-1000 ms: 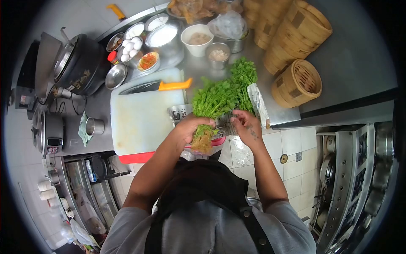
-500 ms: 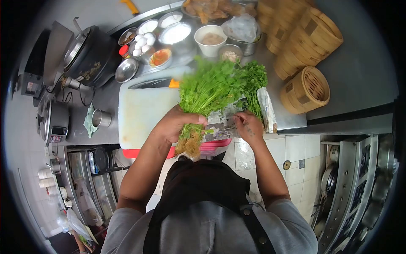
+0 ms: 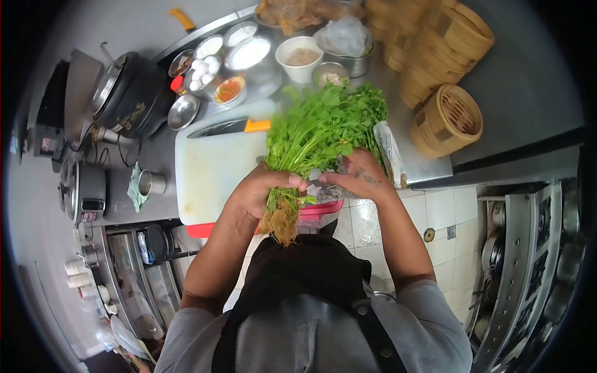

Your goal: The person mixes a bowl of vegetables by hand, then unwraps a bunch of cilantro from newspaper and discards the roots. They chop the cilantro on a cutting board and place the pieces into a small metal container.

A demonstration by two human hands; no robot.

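My left hand [image 3: 258,189] is wrapped round the stems of a leafy green bunch [image 3: 311,130], just above its brown roots [image 3: 281,221]. The leaves fan out away from me, up and to the right. Close on the right, my right hand [image 3: 357,175] is bent at the stems' side, thumb pointing at my left thumb; its fingers are partly hidden by the leaves. Crumpled printed wrapping [image 3: 324,193] lies under and between the hands. A white cutting board [image 3: 214,171] is left of the bunch, with an orange-handled knife [image 3: 256,125] at its far edge.
Beyond the board stand a bowl of eggs [image 3: 203,72], a red-orange food bowl [image 3: 229,91] and a white tub [image 3: 299,58]. Bamboo steamers [image 3: 446,121] are stacked at right. Further left are a metal cup [image 3: 152,183] and cookers [image 3: 90,186]. A rolled newspaper [image 3: 390,152] lies right.
My right hand has moved in towards my left hand and up against the greens. My left hand still holds the bunch. The view has shifted slightly.
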